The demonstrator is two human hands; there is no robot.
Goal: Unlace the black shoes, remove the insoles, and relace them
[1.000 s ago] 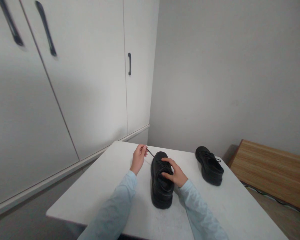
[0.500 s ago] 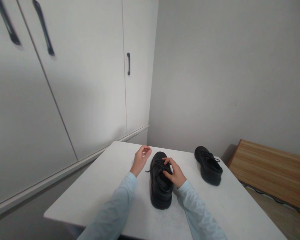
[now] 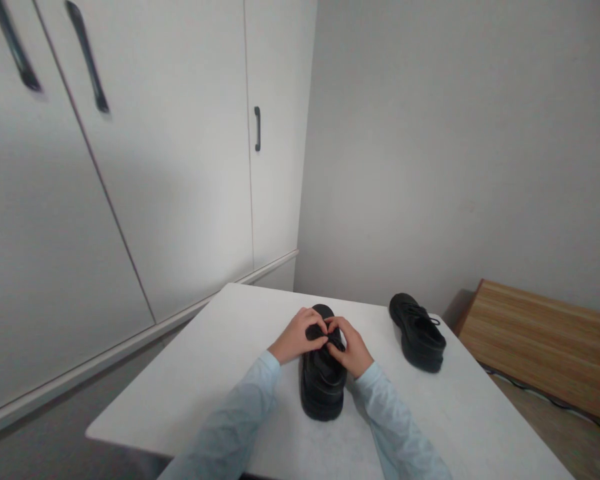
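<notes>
A black lace-up shoe (image 3: 323, 393) stands on the white table (image 3: 220, 347), its toe pointing away from me and its heel toward me. Over its lacing, my left hand (image 3: 300, 333) comes in from the left with thumb and fingers curled to a pinch at the shoelace. From the right, my right hand (image 3: 351, 348) pinches at the same lacing, its fingertips close to those of the left. The fingers hide most of the lace and the knot area. Further right, a second black shoe (image 3: 419, 337) sits apart, with a lace loop showing.
White cupboard doors (image 3: 180, 167) with dark handles rise on the left. A grey wall (image 3: 430, 147) stands behind the table. Beyond the table's right edge is a wood-grain board (image 3: 545, 347), with a dark cable (image 3: 555, 401) below it.
My left hand has moved right, from beside the shoe onto its lacing, and now meets the right hand there. My right hand and both shoes have stayed nearly in place.
</notes>
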